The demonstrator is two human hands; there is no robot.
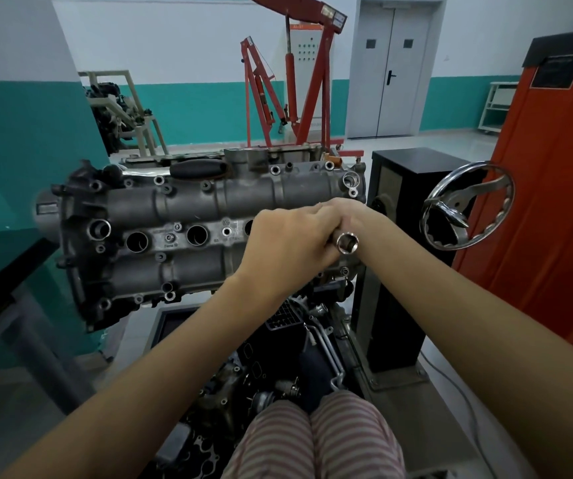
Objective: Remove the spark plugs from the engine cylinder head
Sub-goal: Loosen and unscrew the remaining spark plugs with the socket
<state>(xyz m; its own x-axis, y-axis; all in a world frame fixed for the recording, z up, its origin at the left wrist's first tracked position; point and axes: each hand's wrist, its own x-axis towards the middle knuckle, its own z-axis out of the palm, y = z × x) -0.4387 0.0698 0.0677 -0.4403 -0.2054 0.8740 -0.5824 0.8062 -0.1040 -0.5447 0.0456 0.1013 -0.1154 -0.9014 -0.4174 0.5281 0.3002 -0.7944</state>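
Observation:
The grey engine cylinder head (191, 209) sits on a stand in front of me, its row of round spark plug wells (197, 235) facing me. My left hand (288, 240) grips a chrome socket wrench (347, 243) over the right part of the head, the open socket end pointing at me. My right hand (350, 216) lies against the left hand and curls around the same tool; its fingers are mostly hidden. The well under my hands is covered. No spark plug is visible.
A chrome handwheel (468, 209) on a black stand column (402, 257) is at the right. An orange cabinet (551, 188) stands further right. A black-handled tool (197, 169) lies on top of the head. A red engine crane (292, 88) stands behind. A dark table edge (5, 271) is at left.

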